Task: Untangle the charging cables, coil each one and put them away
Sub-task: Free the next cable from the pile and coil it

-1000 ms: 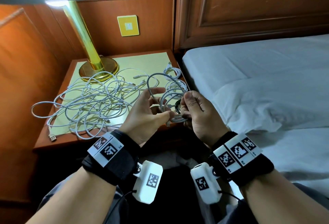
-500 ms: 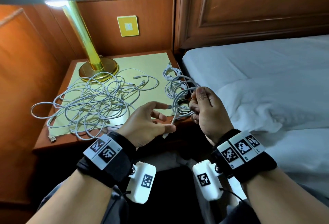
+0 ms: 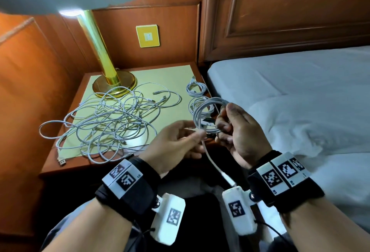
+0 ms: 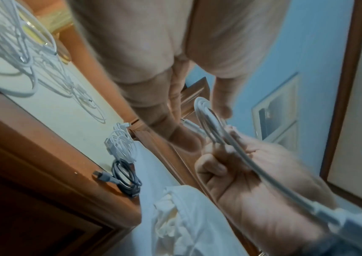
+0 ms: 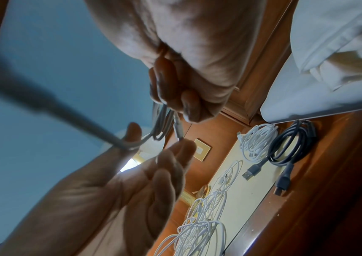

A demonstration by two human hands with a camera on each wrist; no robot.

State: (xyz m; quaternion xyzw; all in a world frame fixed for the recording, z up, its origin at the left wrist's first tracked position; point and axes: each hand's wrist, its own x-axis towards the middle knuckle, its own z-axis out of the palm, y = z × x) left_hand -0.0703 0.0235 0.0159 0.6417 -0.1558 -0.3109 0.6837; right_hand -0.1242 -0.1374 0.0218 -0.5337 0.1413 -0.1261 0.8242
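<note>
— What are the hands doing?

— The right hand [image 3: 238, 129] is clenched round a white coiled cable [image 3: 206, 116], held in the air over the near right corner of the worktop [image 3: 66, 163]. Its fingers curl through the loops. The free tail of that cable [image 3: 215, 164] hangs down from the coil toward the person's lap, ending in a white plug.

— And the left?

— The left hand [image 3: 176, 143] sits just beside the coil, at about 9 o'clock from it. Its fingers are loosely bent and the thumb and fingertips touch the cable where the tail leaves the coil; a firm pinch I cannot confirm.

— Where are the other cables?

— A loose tangle of white cables [image 3: 108, 123] sprawls over the yellow mat [image 3: 170, 77], at 9 o'clock from the hands. Two small white coils [image 3: 196, 89] lie at the mat's right edge, at 12 o'clock from the held coil. In the right wrist view a dark coiled cable [image 5: 289, 143] rests beside a white one near the worktop's edge by the bed [image 3: 300, 91].

— Anything else?

— A brass lamp [image 3: 112, 83] stands at the back of the worktop.
</note>
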